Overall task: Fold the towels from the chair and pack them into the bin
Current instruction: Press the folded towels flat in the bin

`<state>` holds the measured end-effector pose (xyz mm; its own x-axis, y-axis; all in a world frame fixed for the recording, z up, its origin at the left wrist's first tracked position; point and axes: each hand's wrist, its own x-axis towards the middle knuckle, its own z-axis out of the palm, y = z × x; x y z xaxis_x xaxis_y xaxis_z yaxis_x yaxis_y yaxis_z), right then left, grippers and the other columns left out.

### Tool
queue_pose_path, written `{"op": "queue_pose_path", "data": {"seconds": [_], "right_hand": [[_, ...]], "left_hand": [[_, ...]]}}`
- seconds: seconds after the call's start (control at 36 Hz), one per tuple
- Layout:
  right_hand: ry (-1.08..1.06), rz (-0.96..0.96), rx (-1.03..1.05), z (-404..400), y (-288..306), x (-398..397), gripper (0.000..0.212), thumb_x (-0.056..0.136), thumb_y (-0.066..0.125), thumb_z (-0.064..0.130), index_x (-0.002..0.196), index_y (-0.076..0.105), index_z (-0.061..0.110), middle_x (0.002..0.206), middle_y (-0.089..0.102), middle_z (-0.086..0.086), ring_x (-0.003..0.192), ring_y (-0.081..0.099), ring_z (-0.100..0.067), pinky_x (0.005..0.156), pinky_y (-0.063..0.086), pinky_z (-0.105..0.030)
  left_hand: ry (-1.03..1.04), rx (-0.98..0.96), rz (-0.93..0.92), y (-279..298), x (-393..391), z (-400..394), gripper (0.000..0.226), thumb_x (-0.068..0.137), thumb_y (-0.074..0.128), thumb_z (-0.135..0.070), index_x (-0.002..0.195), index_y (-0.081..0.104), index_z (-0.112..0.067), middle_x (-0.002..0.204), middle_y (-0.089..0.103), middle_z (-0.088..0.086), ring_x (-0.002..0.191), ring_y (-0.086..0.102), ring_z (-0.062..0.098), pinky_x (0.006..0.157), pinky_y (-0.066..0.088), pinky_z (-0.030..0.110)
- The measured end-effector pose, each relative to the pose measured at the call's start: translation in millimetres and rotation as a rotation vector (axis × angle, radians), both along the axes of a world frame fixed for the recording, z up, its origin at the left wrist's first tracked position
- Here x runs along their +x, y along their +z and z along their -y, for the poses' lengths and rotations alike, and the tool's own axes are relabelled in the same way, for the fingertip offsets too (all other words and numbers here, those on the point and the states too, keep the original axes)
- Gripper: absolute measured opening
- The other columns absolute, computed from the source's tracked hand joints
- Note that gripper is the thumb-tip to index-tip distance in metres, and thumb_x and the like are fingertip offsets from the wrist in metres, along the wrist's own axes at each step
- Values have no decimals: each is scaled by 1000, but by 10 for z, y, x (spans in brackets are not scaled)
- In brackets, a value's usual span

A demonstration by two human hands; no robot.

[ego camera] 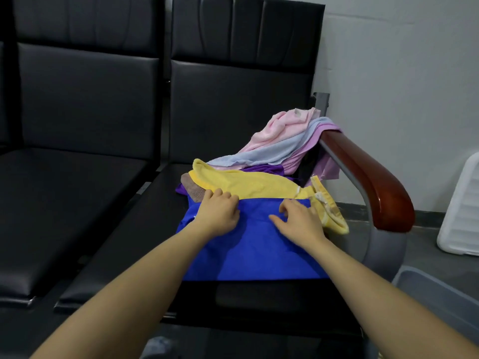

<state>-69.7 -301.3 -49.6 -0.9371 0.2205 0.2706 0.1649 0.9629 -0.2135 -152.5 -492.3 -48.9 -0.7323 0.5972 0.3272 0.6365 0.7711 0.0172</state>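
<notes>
Under both hands, one blue towel (256, 252) lies flat on the black chair seat (124, 221); the left hand (217, 213) and right hand (298, 221) curl their fingers onto its far edge. Beyond the fingertips, one yellow towel (246, 185) fronts a heap of pink, pale blue, lilac and purple towels (280, 141). Right of the right forearm sits one grey bin (440, 291).

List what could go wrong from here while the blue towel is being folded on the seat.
1. The blue towel hangs to the seat's front edge; it might slide off as the left hand and right hand work its far edge.
2. The yellow towel touches that edge and may get caught in the fold.
3. The pink towel, draped over the armrest, could slip down.
</notes>
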Motion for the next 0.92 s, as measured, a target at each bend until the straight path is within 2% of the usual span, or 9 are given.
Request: {"op": "queue_pose_path", "data": {"seconds": [0.06, 0.14, 0.31, 0.42, 0.47, 0.56, 0.67, 0.81, 0.92], "right_hand": [[-28, 79, 1, 55, -41, 26, 34, 87, 56, 50, 100, 47, 21, 101, 53, 6, 93, 55, -16, 89, 38, -36], [-61, 122, 20, 88, -52, 68, 29, 85, 57, 36, 107, 47, 19, 108, 54, 2, 100, 54, -20, 93, 38, -38], [-138, 162, 79, 83, 13, 212, 26, 83, 56, 20, 107, 50, 17, 109, 51, 0, 102, 52, -22, 92, 38, -37], [-231, 77, 84, 62, 57, 283, 8, 89, 50, 13, 97, 54, 14, 106, 58, -4, 93, 56, -22, 83, 43, -35], [-256, -17, 36, 69, 93, 288, 17, 92, 47, 10, 105, 58, 12, 109, 60, -6, 93, 57, -23, 81, 47, -35], [-256, -97, -53, 95, 158, 237, 32, 91, 44, 4, 119, 58, 11, 119, 57, -8, 102, 57, -27, 83, 47, -39], [-236, -110, 78, 97, 212, 107, 31, 91, 45, 4, 115, 59, 15, 116, 57, -5, 106, 51, -25, 91, 36, -37], [-230, -117, 240, 17, 198, -49, 32, 90, 45, 5, 116, 57, 18, 118, 53, -3, 115, 43, -24, 95, 27, -37], [-239, -180, 349, 7, 125, -131, 34, 83, 56, 1, 115, 56, 11, 119, 51, -12, 108, 48, -32, 91, 36, -41]], "left_hand": [[14, -95, 92, -28, 61, 85, 31, 91, 45, -38, 109, 56, -16, 114, 55, 1, 110, 45, 21, 100, 31, 35], [97, -165, 188, -99, 117, 155, 43, 88, 48, -40, 122, 48, -14, 127, 48, 5, 121, 40, 25, 103, 27, 37], [255, -205, 232, -54, 198, 249, 33, 90, 47, -30, 117, 48, -11, 124, 52, 9, 121, 42, 30, 103, 29, 40], [284, -95, 208, 16, 194, 339, 17, 91, 43, -17, 103, 53, -9, 113, 53, 9, 102, 51, 25, 87, 37, 33], [291, 72, 245, 59, 192, 384, 9, 92, 39, -12, 93, 47, -11, 102, 54, 7, 86, 51, 22, 73, 38, 31], [322, 269, 255, 107, 169, 422, 11, 94, 35, -12, 87, 43, -11, 82, 51, 4, 71, 49, 19, 60, 39, 33], [365, 331, 156, 122, 91, 448, 20, 97, 31, -14, 80, 41, -12, 77, 49, 3, 62, 45, 17, 55, 34, 31], [377, 235, 106, 113, -44, 392, 20, 96, 30, -11, 90, 49, -9, 99, 58, 9, 81, 56, 24, 61, 37, 32], [442, 100, 150, 42, -101, 338, 27, 92, 37, -17, 115, 51, -11, 120, 54, 10, 110, 49, 29, 95, 35, 38]]}}
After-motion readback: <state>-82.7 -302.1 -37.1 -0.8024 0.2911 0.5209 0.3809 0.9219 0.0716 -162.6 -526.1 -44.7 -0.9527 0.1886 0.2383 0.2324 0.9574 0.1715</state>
